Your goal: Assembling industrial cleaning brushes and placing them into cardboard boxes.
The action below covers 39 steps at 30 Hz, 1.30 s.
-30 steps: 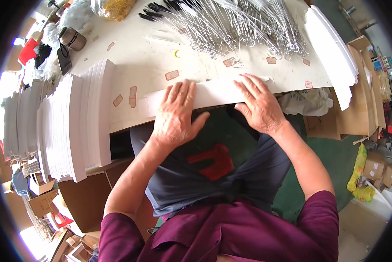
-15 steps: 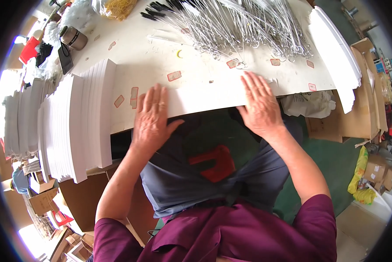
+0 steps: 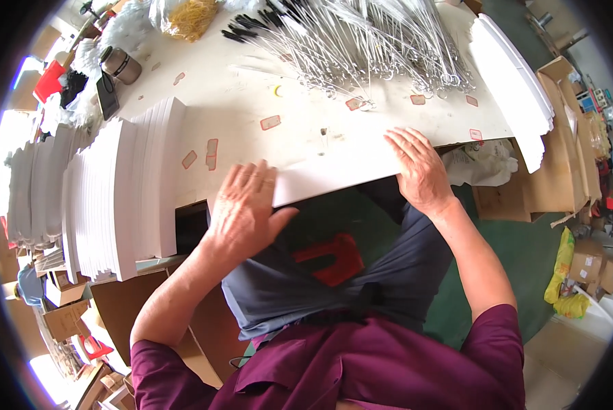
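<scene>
A long white card strip (image 3: 341, 174) lies along the table's front edge, tilted, its near side sticking out over my lap. My left hand (image 3: 245, 205) rests flat on its left end, with fingers stretched forward and the thumb apart, below the strip's near edge. At the right end, my right hand (image 3: 423, 171) bends its fingers over the strip; its thumb is hidden, apparently beneath. Beyond my hands, a pile of thin wire-handled brushes (image 3: 382, 48) with looped ends covers the far part of the white table (image 3: 231, 147).
White folded card strips (image 3: 105, 198) stand stacked at the left, and more white strips (image 3: 518, 82) lie at the right table edge. A metal flask (image 3: 120, 65), a phone (image 3: 106, 96) and a bag of yellow strands (image 3: 187, 19) sit far left. An open carton (image 3: 566, 150) is at right.
Both hands have come nearer to me, and the right one has turned, hiding its thumb. The strip's near side has shifted toward me and tilted, lower at its left end.
</scene>
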Motion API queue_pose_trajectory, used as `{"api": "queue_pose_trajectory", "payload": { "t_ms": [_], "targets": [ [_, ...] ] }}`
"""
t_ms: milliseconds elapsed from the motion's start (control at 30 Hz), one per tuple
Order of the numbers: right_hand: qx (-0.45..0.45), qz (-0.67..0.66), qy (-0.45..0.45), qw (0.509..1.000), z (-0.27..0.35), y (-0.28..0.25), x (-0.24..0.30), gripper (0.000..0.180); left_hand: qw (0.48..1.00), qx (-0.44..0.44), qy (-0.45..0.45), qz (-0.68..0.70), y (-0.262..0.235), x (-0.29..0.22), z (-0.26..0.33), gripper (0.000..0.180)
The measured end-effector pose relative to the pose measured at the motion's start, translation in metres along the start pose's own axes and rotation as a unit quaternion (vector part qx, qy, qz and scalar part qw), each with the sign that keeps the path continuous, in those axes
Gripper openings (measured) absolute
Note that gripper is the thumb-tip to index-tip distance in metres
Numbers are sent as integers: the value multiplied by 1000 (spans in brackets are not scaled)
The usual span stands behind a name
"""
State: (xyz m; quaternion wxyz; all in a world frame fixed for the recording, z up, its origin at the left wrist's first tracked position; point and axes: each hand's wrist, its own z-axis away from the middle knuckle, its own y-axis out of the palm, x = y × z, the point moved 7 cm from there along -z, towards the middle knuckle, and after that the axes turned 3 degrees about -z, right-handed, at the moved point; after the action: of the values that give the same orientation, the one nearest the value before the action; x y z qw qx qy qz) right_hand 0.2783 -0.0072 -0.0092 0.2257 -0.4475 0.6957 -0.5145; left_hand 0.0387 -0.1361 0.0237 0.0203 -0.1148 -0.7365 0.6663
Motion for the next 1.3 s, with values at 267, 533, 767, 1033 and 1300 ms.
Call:
{"api": "queue_pose_trajectory", "payload": {
  "t_ms": [267, 533, 767, 1033, 1300],
  "targets": [
    [7, -118, -87, 989, -20, -17, 79, 48, 936, 195, -65, 286, 22, -42, -23, 64],
    [-199, -217, 72, 953, 14, -28, 67, 31, 940, 96, -129, 300, 40, -28, -1, 54],
    [-144, -477, 223, 838, 33, 21, 72, 29, 928, 111, -164, 315, 44, -28, 13, 56],
    [-60, -517, 243, 819, 31, 35, 94, 30, 910, 135, -171, 352, 52, -34, 25, 64],
    [88, -565, 273, 773, 27, 47, 99, 23, 926, 71, -146, 340, 50, -43, 16, 72]
  ]
}}
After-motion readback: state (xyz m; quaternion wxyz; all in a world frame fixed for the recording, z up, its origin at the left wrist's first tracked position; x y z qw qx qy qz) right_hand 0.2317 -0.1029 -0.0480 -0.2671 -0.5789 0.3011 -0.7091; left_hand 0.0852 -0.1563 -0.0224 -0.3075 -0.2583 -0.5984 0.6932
